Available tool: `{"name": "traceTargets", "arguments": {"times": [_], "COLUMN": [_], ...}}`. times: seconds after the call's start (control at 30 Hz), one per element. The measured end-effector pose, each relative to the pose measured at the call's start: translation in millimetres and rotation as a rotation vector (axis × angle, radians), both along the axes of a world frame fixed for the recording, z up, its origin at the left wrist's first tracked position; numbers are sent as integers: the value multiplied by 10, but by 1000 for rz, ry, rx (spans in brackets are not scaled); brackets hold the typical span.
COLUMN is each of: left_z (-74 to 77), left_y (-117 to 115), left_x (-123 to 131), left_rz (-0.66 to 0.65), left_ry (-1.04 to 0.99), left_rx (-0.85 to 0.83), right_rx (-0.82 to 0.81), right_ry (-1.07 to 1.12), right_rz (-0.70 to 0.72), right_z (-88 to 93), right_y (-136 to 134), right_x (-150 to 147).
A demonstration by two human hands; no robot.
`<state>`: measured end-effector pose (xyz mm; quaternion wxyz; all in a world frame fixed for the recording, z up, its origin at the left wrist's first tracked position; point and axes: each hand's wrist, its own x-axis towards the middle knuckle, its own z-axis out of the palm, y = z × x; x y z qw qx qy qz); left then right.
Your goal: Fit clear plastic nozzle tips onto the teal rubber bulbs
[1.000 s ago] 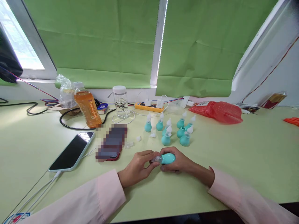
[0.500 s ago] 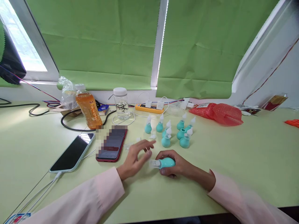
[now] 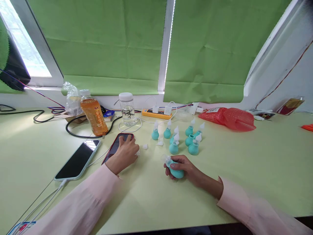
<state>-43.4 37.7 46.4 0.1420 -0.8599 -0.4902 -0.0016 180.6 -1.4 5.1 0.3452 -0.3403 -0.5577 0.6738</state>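
Wrapped around a teal bulb (image 3: pixel 177 173), the right grip (image 3: pixel 189 168) is closed, thumb along the top and fingers showing beneath, just right of centre in the lower half of the frame. A clear nozzle (image 3: pixel 165 159) sticks out of the bulb toward the upper left; half a second ago the bulb lay nearly level, nozzle straight left.

Bigger is the change at the left grip (image 3: pixel 124 153). One second ago it pinched that nozzle, then drew off with fingers parted; now it is well apart, left of centre, bent fingers over the red phone (image 3: pixel 113 149) and hiding much of it. I cannot tell whether it has hold of anything. A clear plastic piece (image 3: pixel 138 152) shows just beside it.

Eight teal bottles (image 3: pixel 173 148) stand in the same places on the counter (image 3: pixel 244 156) as before, right of centre, seven with pointed tips, one with an open neck. A white cap (image 3: pixel 145 147) lies unmoved to their left.
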Motion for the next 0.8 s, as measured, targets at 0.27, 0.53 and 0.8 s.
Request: {"name": "traceTargets", "arguments": {"times": [0.27,0.53,0.8], "left_z": [-219,-343,-205], "left_y": [98,111,60], "left_x": [157,237,244], "left_rz": [-85,-77,-157], "left_ry": [-180,-202,-785], "left_rx": [-26,87,-157], "right_rx": [32,80,129], "right_ry": [-69,-81,-114], "right_rz": [-34,-21,-42], "right_z": [26,39,8], "right_y": [-13,-44,-43], "right_x": [-25,-23,-12]}}
